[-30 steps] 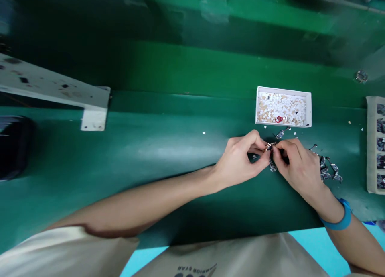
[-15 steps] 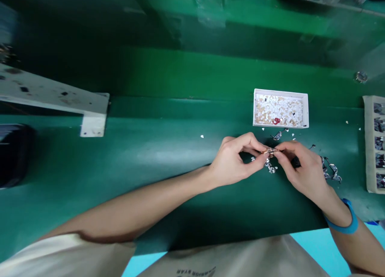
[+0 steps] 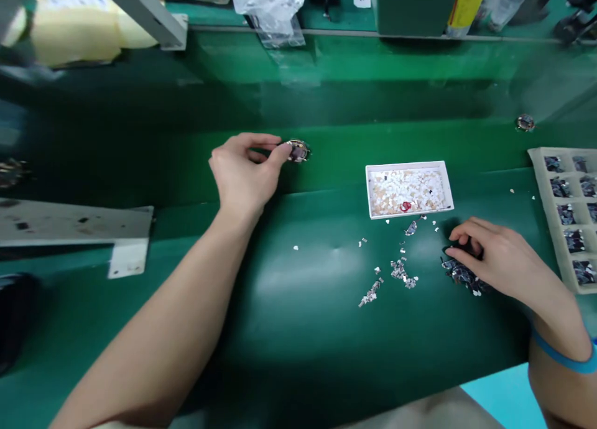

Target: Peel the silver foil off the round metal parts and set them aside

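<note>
My left hand [image 3: 245, 174] is at the back of the green mat, its thumb and fingers pinching the edge of a round, shiny metal part [image 3: 299, 151] with a dark centre. At the right, my right hand [image 3: 501, 255] hovers low with curled fingers. Something dark shows inside its grip, too shaded to name. Below its fingertips lies a pile of dark, shiny small metal pieces [image 3: 461, 275]. Left of that pile are loose clusters of tiny silvery pieces [image 3: 402, 273] and another such cluster [image 3: 370, 294].
A white box [image 3: 448, 196] full of tiny pale pieces, with one red item, lies mid-right. A compartment tray [image 3: 543, 186] with dark parts stands at the far right. Another round metal part [image 3: 525, 123] sits at the back right. A white metal bracket [image 3: 128, 255] juts in from the left.
Both hands were together over the silvery pieces, holding a small metal part. They are now apart: left hand to the back left, right hand by the dark pile. The view has shifted.
</note>
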`<state>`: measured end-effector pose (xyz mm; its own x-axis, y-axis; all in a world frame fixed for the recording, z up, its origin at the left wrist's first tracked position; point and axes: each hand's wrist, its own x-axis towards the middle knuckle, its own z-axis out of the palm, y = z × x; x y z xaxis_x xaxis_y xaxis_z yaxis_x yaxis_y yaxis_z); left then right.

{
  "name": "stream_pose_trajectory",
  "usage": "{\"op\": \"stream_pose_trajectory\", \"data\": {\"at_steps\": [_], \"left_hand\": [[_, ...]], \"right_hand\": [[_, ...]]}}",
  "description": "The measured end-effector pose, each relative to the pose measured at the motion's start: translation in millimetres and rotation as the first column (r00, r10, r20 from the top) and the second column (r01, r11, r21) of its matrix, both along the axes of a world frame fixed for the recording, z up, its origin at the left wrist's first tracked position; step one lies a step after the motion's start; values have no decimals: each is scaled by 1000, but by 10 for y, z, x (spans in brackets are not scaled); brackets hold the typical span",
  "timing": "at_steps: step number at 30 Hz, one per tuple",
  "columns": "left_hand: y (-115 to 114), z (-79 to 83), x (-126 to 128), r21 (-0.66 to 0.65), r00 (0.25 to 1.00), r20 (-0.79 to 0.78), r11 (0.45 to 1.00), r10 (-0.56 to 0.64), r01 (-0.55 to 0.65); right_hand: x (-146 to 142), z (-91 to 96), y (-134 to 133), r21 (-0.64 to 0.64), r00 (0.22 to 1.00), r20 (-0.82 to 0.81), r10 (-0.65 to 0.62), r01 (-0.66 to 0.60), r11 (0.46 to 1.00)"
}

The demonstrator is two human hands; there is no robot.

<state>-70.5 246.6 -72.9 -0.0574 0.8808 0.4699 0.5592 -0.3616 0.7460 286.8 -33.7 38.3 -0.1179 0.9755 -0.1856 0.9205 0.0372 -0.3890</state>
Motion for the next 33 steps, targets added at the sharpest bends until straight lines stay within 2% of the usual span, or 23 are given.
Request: {"op": "stream_pose_trajectory", "data": {"at_steps": [4, 8, 13, 18, 19, 21, 22, 24, 25, 27, 29, 30, 31, 32, 33], "left_hand": [[-134, 57, 44, -42, 1000, -2, 999, -22, 22], [-187, 110, 74, -131, 1000, 6, 991, 12, -11], [-225, 177, 131, -181, 999, -36, 984, -5, -1], [-241, 207, 138, -147, 998, -37, 988, -46, 40], [-261, 224, 139, -105, 999, -31, 994, -42, 39], [-366, 288, 168, 74, 998, -50, 996, -45, 49], [-456, 335, 200, 188, 995, -75, 979, -67, 80], [-702, 441, 302, 361, 968, -147, 901, -201, 242], [-840, 493, 367, 373, 928, -186, 850, -323, 371], [-1094, 579, 504, 357, 797, -213, 714, -565, 602], [-1254, 625, 612, 357, 687, -221, 598, -692, 718], [-1290, 627, 643, 356, 664, -220, 575, -714, 736], [-1299, 613, 653, 361, 673, -209, 583, -710, 727], [-1290, 580, 641, 373, 704, -183, 614, -687, 696], [-1270, 528, 609, 375, 752, -136, 669, -645, 642]], "right_hand": [[-43, 16, 16, -2, 999, 40, -25, 26, 1000], [-81, 35, 47, -25, 999, -6, -32, 32, 999], [-215, -61, 62, 30, 1000, 16, -11, 10, 999], [-284, -126, 44, 100, 997, 69, 36, -43, 994], [-292, -131, 44, 122, 997, 71, 40, -49, 991], [-321, -143, 47, 184, 997, 58, 48, -58, 981], [-345, -149, 50, 224, 998, 40, 54, -61, 973], [-406, -162, 57, 308, 997, -15, 79, -71, 949], [-438, -166, 60, 349, 994, -44, 97, -76, 934], [-492, -169, 63, 417, 987, -93, 135, -84, 905], [-526, -159, 61, 458, 980, -129, 153, -78, 885], [-539, -148, 56, 476, 977, -148, 156, -68, 877], [-552, -132, 47, 499, 973, -166, 161, -58, 865], [-567, -112, 34, 519, 969, -182, 167, -49, 853], [-587, -87, 15, 544, 965, -192, 179, -47, 838]]}}
